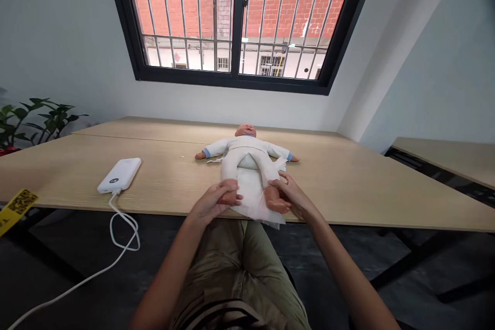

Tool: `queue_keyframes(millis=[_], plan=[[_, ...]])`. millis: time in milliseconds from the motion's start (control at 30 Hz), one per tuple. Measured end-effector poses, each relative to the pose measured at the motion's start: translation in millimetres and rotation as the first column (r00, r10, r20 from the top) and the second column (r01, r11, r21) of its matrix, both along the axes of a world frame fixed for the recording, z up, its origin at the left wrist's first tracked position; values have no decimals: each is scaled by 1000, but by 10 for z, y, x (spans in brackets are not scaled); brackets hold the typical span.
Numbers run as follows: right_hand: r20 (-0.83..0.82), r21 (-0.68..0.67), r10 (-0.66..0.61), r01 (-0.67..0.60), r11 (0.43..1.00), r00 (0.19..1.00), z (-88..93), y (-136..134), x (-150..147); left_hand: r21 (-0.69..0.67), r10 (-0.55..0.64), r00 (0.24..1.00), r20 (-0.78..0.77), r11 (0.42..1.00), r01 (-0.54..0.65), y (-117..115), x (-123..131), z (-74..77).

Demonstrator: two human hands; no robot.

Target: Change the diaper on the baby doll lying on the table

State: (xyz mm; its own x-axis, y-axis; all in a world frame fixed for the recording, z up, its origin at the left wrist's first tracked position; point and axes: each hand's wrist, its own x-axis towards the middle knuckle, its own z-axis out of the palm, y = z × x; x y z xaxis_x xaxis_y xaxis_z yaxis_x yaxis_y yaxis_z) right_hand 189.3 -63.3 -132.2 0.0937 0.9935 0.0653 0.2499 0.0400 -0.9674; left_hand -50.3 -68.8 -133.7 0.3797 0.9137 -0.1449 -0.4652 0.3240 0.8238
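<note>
Left grip (212,203) closed around one foot (229,196) of the doll (247,143); right grip (296,197) closed around the other at the ankle. Doll lies face up on the counter (348,180), feet toward me at the near edge, arms spread. I note a white pad (251,191) showing between its legs, end overhanging the edge. To the left: white power bank (120,175), cable (133,227) attached. Beyond: barred window (234,62).

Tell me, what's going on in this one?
A person is handling a doll lying on its back on a table. The left hand holds one foot, the right hand the other. A white pad lies between its legs, overhanging the table's edge. Its arms are spread wide.
</note>
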Motion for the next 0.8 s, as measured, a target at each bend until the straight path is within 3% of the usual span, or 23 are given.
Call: queue_keyframes(millis=[100,200,267,367,433,467,567,667,800], plan=[[-33,-92,-47,44,995,998,84,3,219,141,173,967,-186,979,-148,63,-289,2],[160,-103,-67,84,991,985,144,40,381,258,307,899,-311,938,-231,98,-435,15],[353,-54,-80,106,993,932,147,46,409,314,346,858,-379,921,-232,105,-447,20],[665,235,-210,67,970,717,85,-49,280,383,419,789,-449,888,-254,114,-397,-9],[784,389,-256,-126,913,565,3,-178,99,423,473,757,-450,860,-285,122,-357,-52],[827,390,-210,-263,882,521,-49,-249,-1,445,488,757,-435,847,-291,124,-340,-74],[901,282,-36,-520,807,432,-218,-409,-245,542,502,762,-410,806,-239,124,-299,-127],[919,230,3,-542,809,394,-334,-433,-313,638,516,691,-506,763,-101,140,-276,-150],[924,191,56,-584,789,378,-327,-351,-209,656,522,535,-665,751,83,207,-293,-146]])
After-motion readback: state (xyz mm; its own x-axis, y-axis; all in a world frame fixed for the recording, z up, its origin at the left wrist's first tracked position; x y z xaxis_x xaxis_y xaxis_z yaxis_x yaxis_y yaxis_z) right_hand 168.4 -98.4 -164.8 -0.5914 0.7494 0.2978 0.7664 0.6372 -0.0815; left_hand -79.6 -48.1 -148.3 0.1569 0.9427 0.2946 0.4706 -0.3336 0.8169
